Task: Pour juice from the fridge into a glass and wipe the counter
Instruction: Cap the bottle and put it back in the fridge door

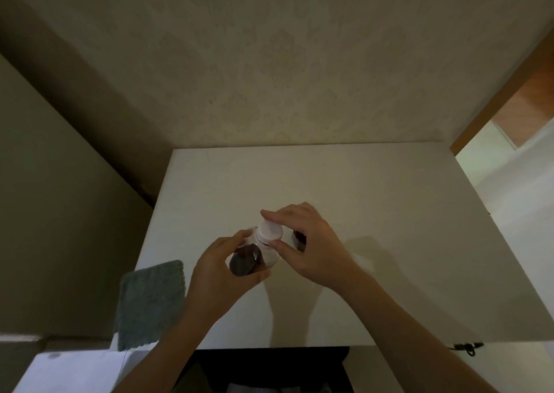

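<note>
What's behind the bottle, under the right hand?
A small dark object on the counter, probably the glass with dark juice. The right hand, gripping the bottle cap, covers most of it.

Clear bottle of dark juice, capped, tilted above white counter

Two bare hands, the left hand and the right hand, one juice bottle with one white cap, one glass behind the right hand, one green cloth near left, one white counter
</note>
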